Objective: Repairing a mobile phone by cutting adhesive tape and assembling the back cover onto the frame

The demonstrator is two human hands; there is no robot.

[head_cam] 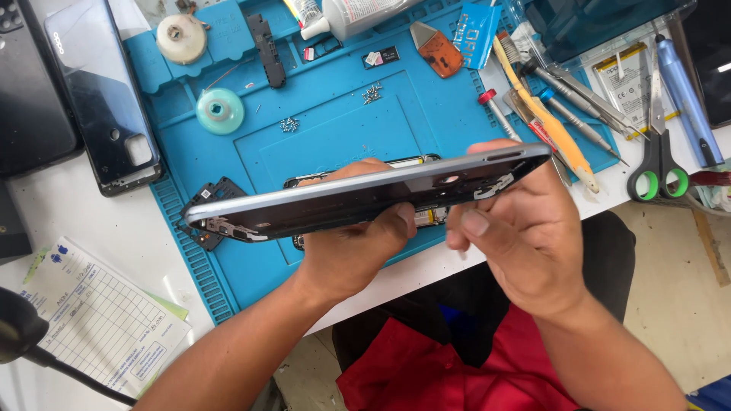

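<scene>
A white bench [99, 228] carries a blue repair mat [335, 114] strewn with tools — scissors [659, 164] at three o'clock, a phone back cover [103, 91] at ten. Held edge-on above the mat, the grey phone frame [358, 196] spans both hands: the left hand [354, 243] grips its middle, the right hand [525, 236] pinches its three-o'clock end — thumb near the underside.

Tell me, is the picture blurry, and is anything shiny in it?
Head view: mostly sharp and brightly lit; the phone frame in both hands shows a pale sheen along its edge; the black phone back cover reflects light; the dark object at bottom left is blurred.
</scene>
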